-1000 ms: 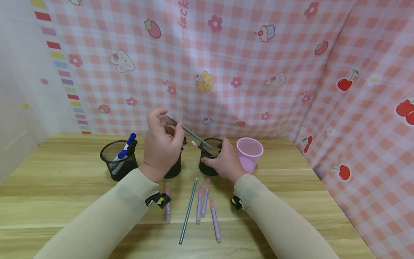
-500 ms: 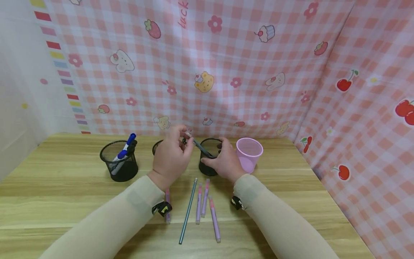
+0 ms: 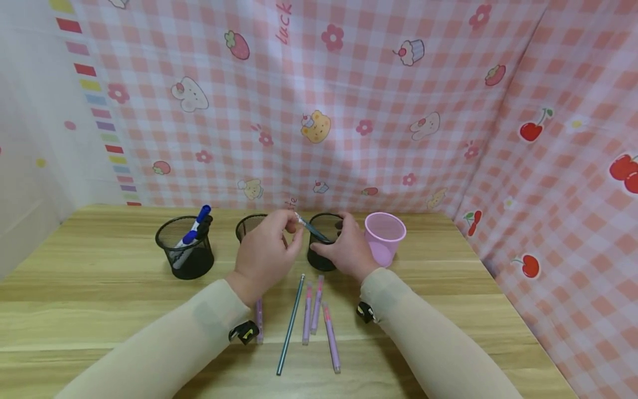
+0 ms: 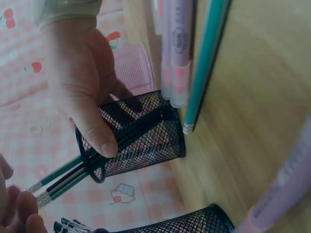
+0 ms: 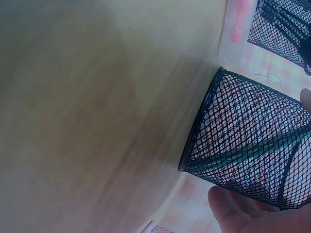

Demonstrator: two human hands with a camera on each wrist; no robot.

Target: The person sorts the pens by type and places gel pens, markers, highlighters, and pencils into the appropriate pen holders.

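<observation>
My right hand [image 3: 351, 250] grips a black mesh pen cup [image 3: 321, 259] on the table, thumb on the near side. Pencils [image 3: 316, 231] lean in it; the left wrist view shows teal and dark pencils [image 4: 68, 177] with metal-banded ends sticking out. Beside those ends is my left hand [image 3: 264, 252], fingers bent and apart from the thumb, close to the pencils without a clear pinch. A teal pencil [image 3: 291, 324] lies on the table. Several purple pens with pink ends, such as this purple pen [image 3: 331, 341], lie around it.
A second mesh cup [image 3: 245, 226] stands behind my left hand, partly hidden. At the left, a mesh cup [image 3: 191, 267] holds blue-capped markers [image 3: 201, 215]. A pink cup [image 3: 384, 244] is right of my right hand. A checked cloth [image 3: 319, 100] hangs behind the table.
My left hand moved right and down from above the cups, lowering a pencil into the cup that my right hand grips. My right hand stayed in place.
</observation>
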